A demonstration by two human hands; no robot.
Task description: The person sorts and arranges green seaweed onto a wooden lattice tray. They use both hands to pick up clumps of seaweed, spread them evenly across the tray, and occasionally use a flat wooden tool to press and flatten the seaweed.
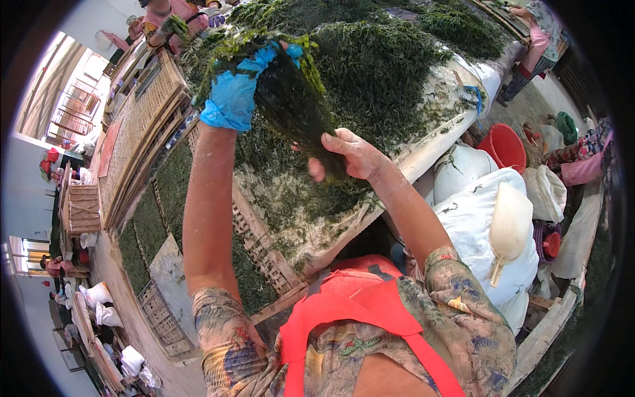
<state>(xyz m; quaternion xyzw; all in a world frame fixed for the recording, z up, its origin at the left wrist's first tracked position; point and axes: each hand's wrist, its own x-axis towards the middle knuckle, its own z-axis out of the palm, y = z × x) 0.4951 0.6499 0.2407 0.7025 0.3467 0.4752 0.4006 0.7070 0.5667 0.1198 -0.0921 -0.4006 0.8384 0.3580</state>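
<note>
A bundle of dark green seaweed point(297, 101) is stretched between my two hands. My left hand point(235, 84), in a blue plastic glove, grips its upper end, with loose strands hanging around the wrist. My bare right hand point(349, 154) holds the lower end, thumb on top and some fingers behind it. Beneath and beyond them, a large heap of seaweed point(377, 74) covers the pale sheeted table point(421, 144). To the left, flat rectangles of seaweed point(173, 183) lie on a wooden lattice rack point(263, 248), beside a grey flat board point(171, 278).
White sacks point(461, 213) stand at the right with a plastic scoop point(508, 223) on top, near a red bucket point(501, 148). Stacked woven drying frames point(144, 129) are at the left. Co-workers stand at the upper left point(173, 22) and upper right point(540, 44).
</note>
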